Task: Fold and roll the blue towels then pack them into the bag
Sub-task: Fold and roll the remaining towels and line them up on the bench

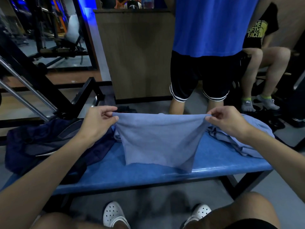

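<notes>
I hold a light blue towel (158, 139) stretched out above the blue bench (214, 164). My left hand (99, 121) pinches its upper left corner and my right hand (226, 119) pinches its upper right corner. The towel hangs down, its lower edge touching the bench top. A second blue towel (247, 138) lies crumpled on the right end of the bench, behind my right wrist. A dark navy bag (49, 146) lies slumped on the left end of the bench, partly under my left forearm.
Two people are beyond the bench: one standing in a blue shirt (212, 25), one seated at the right (264, 63). A wooden counter (137, 53) is behind, black gym frames (41, 83) at left. A small dark item (126, 109) lies on the floor past the towel.
</notes>
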